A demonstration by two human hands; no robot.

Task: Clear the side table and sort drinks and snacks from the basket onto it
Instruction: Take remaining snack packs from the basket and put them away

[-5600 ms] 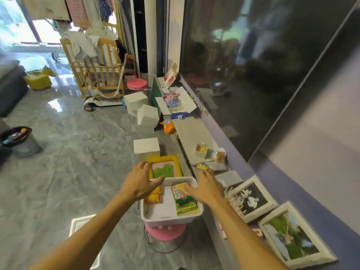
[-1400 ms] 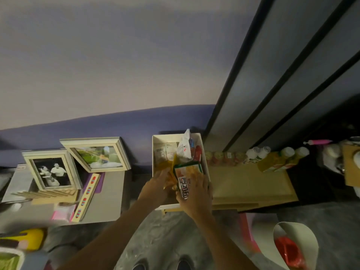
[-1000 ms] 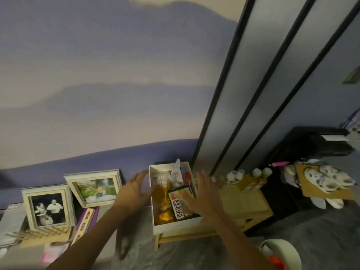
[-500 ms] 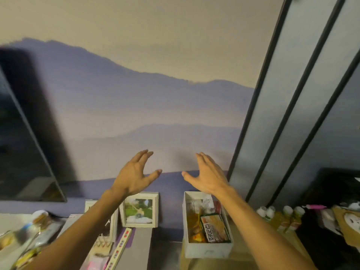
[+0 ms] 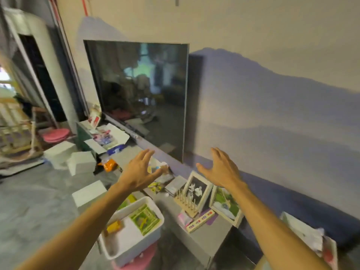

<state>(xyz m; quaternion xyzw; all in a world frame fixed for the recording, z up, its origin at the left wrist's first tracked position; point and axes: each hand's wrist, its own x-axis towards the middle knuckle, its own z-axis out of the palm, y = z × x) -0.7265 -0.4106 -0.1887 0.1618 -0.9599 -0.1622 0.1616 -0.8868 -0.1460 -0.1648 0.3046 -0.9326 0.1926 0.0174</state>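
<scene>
Left hand (image 5: 139,171) and right hand (image 5: 221,170) hover empty, fingers spread wide. Between steps; next probably reach down to white basket (image 5: 134,250).

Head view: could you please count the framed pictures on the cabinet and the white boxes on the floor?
Framed pictures: 2
White boxes: 3
Total: 5
</scene>
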